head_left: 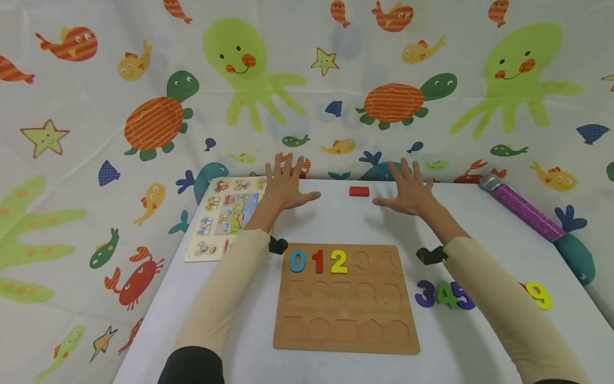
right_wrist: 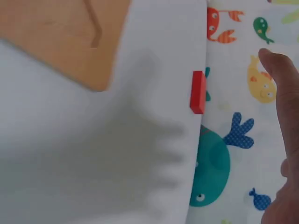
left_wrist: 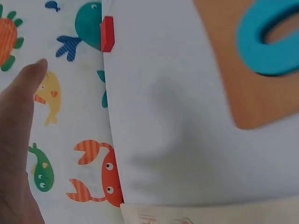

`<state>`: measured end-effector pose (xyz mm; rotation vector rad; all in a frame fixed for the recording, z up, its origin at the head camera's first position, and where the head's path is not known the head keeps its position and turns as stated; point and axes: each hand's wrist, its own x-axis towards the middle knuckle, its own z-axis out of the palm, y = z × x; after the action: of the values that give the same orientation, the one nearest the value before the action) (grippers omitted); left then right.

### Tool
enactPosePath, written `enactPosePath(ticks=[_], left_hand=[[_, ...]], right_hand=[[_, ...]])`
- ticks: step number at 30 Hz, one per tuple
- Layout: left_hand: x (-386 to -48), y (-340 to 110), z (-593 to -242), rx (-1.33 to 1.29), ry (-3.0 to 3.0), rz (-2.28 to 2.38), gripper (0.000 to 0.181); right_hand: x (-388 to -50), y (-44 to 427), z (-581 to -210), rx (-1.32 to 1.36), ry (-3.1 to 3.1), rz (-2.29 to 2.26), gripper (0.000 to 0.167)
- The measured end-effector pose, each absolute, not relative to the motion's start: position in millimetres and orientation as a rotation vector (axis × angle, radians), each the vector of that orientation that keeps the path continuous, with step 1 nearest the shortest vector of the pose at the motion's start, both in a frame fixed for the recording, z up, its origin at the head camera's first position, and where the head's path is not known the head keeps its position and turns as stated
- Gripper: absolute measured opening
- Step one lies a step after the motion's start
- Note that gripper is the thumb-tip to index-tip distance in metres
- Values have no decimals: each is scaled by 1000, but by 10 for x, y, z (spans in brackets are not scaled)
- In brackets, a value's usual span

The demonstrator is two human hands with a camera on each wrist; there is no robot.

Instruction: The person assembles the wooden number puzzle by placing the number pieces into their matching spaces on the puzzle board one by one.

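Both hands are held up above the far part of the white table, fingers spread and nothing in them. My left hand [head_left: 284,186] is between the picture board and a red block [head_left: 359,191]; my right hand [head_left: 409,189] is to the right of that block. Nearer me lies a wooden number board [head_left: 346,298]. Its top row holds a blue 0 [head_left: 297,261], a red 1 [head_left: 318,261] and a yellow 2 [head_left: 339,262]; the other outlined recesses show bare wood. In the left wrist view, the thumb [left_wrist: 23,93] shows at the left edge.
Right of the board lie a purple 3 [head_left: 425,294], a green 4 [head_left: 446,295] and a purple 5 [head_left: 462,296], partly behind the right sleeve. A yellow 9 [head_left: 539,295] lies farther right. A picture puzzle board [head_left: 203,208] is at the back left. Sea-animal cloth [head_left: 297,64] hangs behind.
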<state>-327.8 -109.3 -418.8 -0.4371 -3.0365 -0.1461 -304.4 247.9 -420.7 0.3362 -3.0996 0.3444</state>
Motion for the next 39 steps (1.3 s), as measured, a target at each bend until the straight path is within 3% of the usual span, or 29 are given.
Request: enactPosePath(ticks=[4,12,20,26,39], left_hand=[[-2932,-1272,-4231,-551,-2979,-201,111],[-1761,-1570,-4412,-730,-2894,-410,101],[-829,-1847,-4856,-667,-2989,-746,87],[-584,-1866,-5045,-635,-2993,-840,86],[-548,-1851,-5133,-682,-2953,-820,77]], right_hand=[[-2687,2653,-4311,390,-3035,393,120],[-1717,3013,-4580,455,-3030,479,116],[-1051,3181,-4892,500,-3064,586,100],[-867,3239,-5017,493,-3060,589,85],[-812,3287,-5148,560,-2923,650,66]])
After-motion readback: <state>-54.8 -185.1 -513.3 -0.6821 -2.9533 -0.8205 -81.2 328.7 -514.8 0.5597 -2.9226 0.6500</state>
